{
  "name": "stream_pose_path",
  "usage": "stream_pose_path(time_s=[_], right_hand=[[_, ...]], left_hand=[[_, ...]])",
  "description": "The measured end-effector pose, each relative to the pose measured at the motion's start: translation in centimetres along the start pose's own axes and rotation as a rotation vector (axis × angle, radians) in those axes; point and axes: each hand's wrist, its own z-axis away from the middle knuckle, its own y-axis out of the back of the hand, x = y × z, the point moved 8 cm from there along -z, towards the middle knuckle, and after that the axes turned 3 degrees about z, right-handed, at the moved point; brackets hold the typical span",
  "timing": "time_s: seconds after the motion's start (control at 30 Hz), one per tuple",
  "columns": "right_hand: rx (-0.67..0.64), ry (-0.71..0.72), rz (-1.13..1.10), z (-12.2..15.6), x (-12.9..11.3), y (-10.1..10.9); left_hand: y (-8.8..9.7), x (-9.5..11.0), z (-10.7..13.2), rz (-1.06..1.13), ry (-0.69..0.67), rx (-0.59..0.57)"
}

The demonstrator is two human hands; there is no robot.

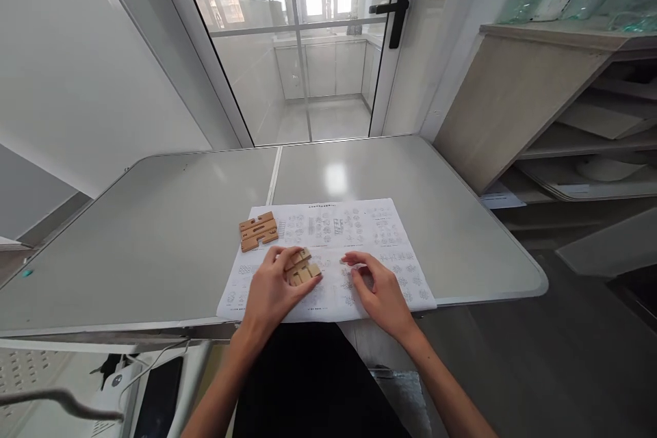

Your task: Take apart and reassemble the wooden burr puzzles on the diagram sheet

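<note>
A printed instruction sheet (359, 233) lies on the grey table (154, 239) in front of me. My left hand (269, 291) grips a cluster of tan wooden puzzle pieces (302, 268) resting on the sheet, fingers curled round them. My right hand (377, 287) lies on the sheet just to the right, fingers bent with the tips pressed to the paper, a small gap between it and the pieces. A second stack of flat notched wooden pieces (258, 230) sits on the sheet's far left corner, untouched.
A glass door (308, 41) with a black handle (397, 10) stands beyond the table. Wooden shelving (538, 96) rises to the right. A white device with cables (133, 390) sits low at the left, under the table's near edge.
</note>
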Motion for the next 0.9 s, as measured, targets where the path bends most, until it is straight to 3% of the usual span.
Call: stream_pose_path(time_s=[0.17,0.27,0.4,0.67,0.9], right_hand=[[-0.026,-0.031,0.037,0.3,0.4,-0.3],[-0.028,-0.045,0.046,0.4,0.5,-0.4],[-0.024,-0.05,0.065,0.6,0.8,-0.6],[-0.025,-0.052,0.111,0.8,1.0,-0.8],[-0.03,-0.077,0.106,0.8,0.9,-0.9]], left_hand=[[4.9,-5.0,1.8,-0.156,0.226,0.135],[6.5,-7.4,2.7,-0.218,0.337,0.177],[6.8,-8.9,3.0,-0.264,0.409,0.197],[6.6,-9.7,1.4,-0.313,0.48,0.25],[7.2,-10.1,1.1,-0.171,0.447,0.237]])
